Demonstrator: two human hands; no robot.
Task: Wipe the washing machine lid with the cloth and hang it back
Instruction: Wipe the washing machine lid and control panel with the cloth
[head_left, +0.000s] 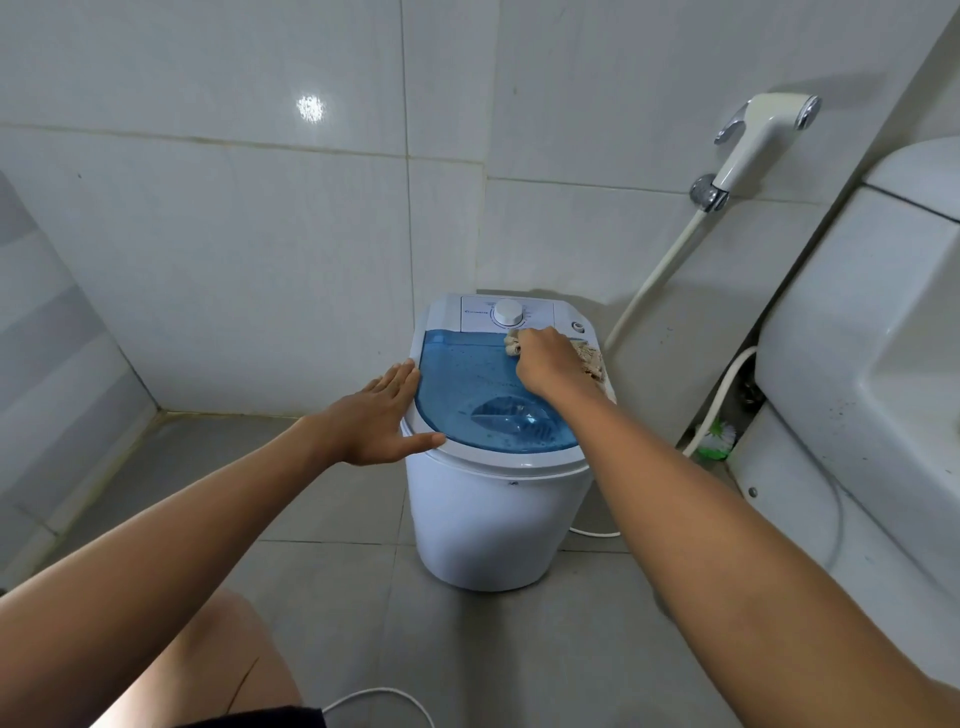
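A small white washing machine (488, 519) stands on the floor in the corner, with a translucent blue lid (467, 384) on top. My right hand (545, 358) presses a beige cloth (589, 358) onto the far right part of the lid, just below the white dial (508, 312). The cloth bunches out from under the fingers and trails off the lid's right edge. My left hand (384, 415) lies flat with fingers spread against the machine's left rim, holding nothing.
White tiled walls close in behind and to the left. A bidet sprayer (763, 135) hangs on the wall at the right, its hose running down. A toilet (872, 364) fills the right side, with a green brush (719, 439) beside it. A white cord (374, 699) lies on the grey floor.
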